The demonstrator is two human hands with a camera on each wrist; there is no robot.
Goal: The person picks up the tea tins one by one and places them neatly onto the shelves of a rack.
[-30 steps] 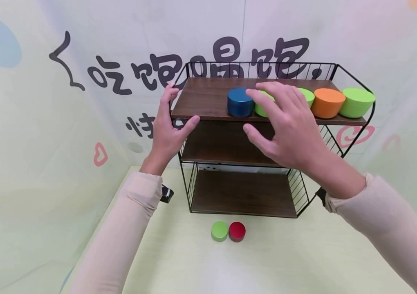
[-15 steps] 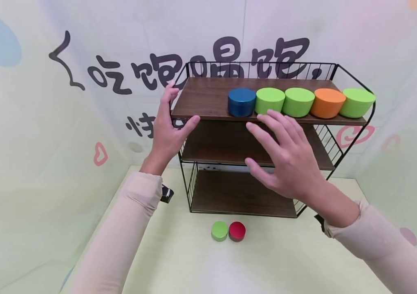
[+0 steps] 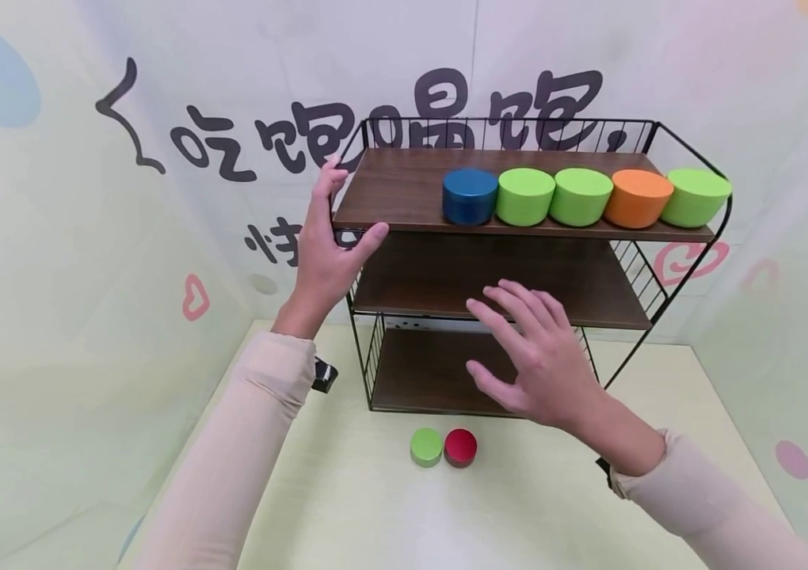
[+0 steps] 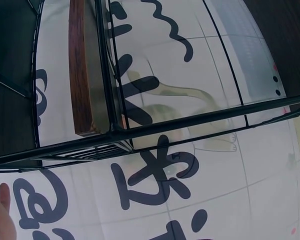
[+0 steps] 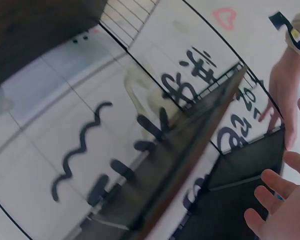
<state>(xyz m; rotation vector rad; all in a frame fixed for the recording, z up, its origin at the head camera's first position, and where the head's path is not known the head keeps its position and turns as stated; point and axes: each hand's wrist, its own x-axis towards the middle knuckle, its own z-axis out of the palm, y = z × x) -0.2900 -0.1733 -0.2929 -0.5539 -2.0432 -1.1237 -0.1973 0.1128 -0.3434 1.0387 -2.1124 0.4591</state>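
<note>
A black wire rack (image 3: 364,348) with three wooden shelves stands on the table. My left hand (image 3: 338,226) grips the left end of its top shelf (image 3: 397,190), thumb on the front edge and fingers up the side wire. Along that shelf sit a blue tin (image 3: 470,195), two green tins (image 3: 524,195) (image 3: 581,195), an orange tin (image 3: 638,198) and another green tin (image 3: 695,197). My right hand (image 3: 518,348) hovers with fingers spread in front of the two lower shelves and holds nothing. The right wrist view shows its fingertips (image 5: 270,200) near the dark shelf.
A small green tin (image 3: 426,446) and a small red tin (image 3: 460,447) touch each other on the pale green table (image 3: 375,514), just in front of the rack. Printed backdrop walls close in behind and on both sides. The middle shelf (image 3: 432,277) and bottom shelf (image 3: 418,372) hold nothing.
My right hand has dropped from the tins on the top shelf down to the lower shelves, staying open with nothing in it. The left hand has kept its hold.
</note>
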